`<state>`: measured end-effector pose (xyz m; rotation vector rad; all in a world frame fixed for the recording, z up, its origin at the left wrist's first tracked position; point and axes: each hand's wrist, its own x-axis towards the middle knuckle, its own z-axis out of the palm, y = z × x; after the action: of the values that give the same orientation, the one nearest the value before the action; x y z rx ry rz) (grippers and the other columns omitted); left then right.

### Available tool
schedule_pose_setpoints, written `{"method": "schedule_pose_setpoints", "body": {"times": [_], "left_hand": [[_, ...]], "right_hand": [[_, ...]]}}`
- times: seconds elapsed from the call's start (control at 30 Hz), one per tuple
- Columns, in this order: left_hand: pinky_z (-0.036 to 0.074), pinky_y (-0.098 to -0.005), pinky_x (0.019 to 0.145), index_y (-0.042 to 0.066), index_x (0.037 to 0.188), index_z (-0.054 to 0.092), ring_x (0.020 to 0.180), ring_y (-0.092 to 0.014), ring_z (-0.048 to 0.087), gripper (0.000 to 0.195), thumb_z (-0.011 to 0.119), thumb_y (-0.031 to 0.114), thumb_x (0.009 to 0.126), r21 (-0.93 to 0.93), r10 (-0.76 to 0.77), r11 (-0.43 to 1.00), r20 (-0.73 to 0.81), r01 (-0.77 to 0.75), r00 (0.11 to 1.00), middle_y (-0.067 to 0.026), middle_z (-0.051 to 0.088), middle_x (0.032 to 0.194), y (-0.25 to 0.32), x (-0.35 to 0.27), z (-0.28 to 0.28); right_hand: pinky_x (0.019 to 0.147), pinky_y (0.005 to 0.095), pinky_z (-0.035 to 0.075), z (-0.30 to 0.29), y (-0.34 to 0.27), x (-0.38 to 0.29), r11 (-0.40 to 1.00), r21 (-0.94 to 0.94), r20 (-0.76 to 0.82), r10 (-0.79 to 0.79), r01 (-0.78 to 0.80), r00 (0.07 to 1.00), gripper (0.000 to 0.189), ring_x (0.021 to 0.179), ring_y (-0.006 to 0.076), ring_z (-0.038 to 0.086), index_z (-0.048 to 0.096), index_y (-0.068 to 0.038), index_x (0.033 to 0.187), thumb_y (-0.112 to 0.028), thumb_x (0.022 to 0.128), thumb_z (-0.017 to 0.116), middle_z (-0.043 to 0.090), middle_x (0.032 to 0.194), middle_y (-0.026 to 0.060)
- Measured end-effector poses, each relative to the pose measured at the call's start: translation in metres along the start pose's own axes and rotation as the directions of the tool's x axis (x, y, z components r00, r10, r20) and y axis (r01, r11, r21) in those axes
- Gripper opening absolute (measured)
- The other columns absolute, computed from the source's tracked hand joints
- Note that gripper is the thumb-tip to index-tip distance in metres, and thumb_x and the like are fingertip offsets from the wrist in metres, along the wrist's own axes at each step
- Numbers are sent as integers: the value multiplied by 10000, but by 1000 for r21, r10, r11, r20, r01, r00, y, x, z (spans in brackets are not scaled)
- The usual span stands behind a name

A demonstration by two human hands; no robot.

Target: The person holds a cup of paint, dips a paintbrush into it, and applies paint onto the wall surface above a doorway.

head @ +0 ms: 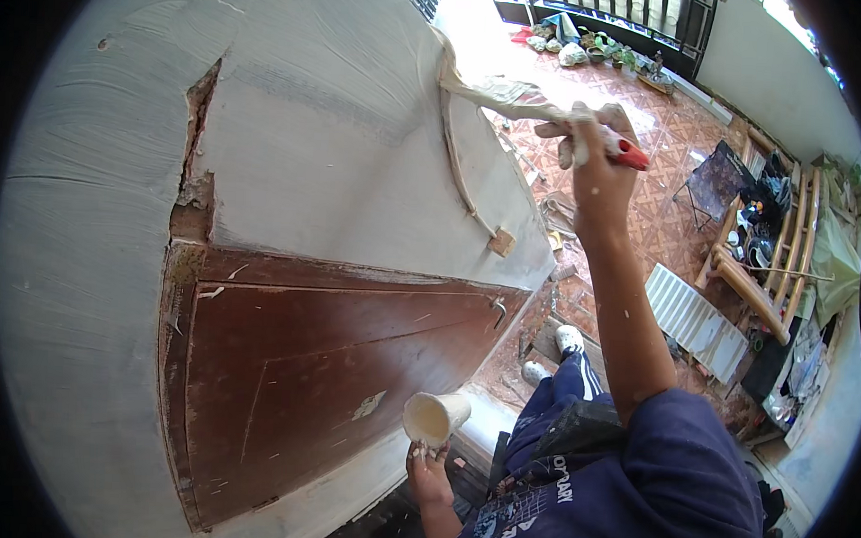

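My right hand (pixel 595 136) is raised beside the wall's edge and grips a paintbrush by its red handle (pixel 630 156). A pale, paint-smeared strip (pixel 504 95) runs from the wall's edge up to my fingers; whether they hold it too, I cannot tell. The bristles cannot be made out. Lower down, my left hand (pixel 430 472) holds a cream-coloured cup (pixel 436 418) from beneath, tilted so that pale paint shows inside. Both hands carry paint spots. Wet-looking strokes mark the grey wall (pixel 321 144) above a brown wooden door (pixel 342 365).
A cable (pixel 456 156) hangs down the wall to a small square box (pixel 502 241). Broken plaster (pixel 199 133) lies open at the door frame's corner. Wooden planks (pixel 552 337) are by my feet. Bamboo furniture (pixel 753 294), a white slatted panel (pixel 695 321) and potted plants (pixel 609 51) stand on the tiles.
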<state>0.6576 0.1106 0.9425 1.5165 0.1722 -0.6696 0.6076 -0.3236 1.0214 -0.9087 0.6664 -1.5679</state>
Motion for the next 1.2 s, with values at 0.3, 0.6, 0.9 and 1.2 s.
{"method": "schedule_pose_setpoints", "body": {"times": [0.3, 0.6, 0.9, 1.2], "left_hand": [[374, -472, 912, 28, 1164, 377, 1046, -294, 436, 370, 436, 246, 871, -18, 14, 1000, 3, -14, 1000, -117, 391, 1182, 8, 6, 25], [416, -466, 878, 18, 1137, 405, 1071, -276, 448, 328, 444, 208, 872, -7, -24, 1000, -149, 23, 989, -114, 421, 1183, 13, 6, 62], [428, -450, 879, 18, 1103, 442, 1046, -250, 473, 282, 442, 174, 869, 185, 128, 976, -61, -114, 990, -111, 469, 1122, 13, 8, 62], [405, -466, 900, 38, 1085, 457, 1058, -258, 455, 269, 450, 191, 864, 160, 47, 987, -105, -29, 993, -92, 483, 1096, 21, 11, 67]], "right_hand": [[456, 220, 331, 19, 37, -1, 325, -677, 254, -739, 660, 625, 120, 471, 85, 411, 523, -24, 712, -65, 825, 533, 492, 603, 13], [472, 168, 395, 13, 5, -50, 989, 96, 81, -119, 111, 990, 137, 511, 56, 508, 437, -1, 813, -105, 859, 512, 609, 660, 97], [582, 207, 454, 30, 27, -67, 990, -38, 142, -132, 139, 981, 148, 704, 120, 602, 477, 47, 880, -22, 782, 563, 618, 743, 114], [518, 186, 389, 36, -35, -55, 950, 69, 217, 284, -305, 934, 127, 580, 65, 501, 450, -36, 811, -140, 856, 507, 600, 700, 99]]}}
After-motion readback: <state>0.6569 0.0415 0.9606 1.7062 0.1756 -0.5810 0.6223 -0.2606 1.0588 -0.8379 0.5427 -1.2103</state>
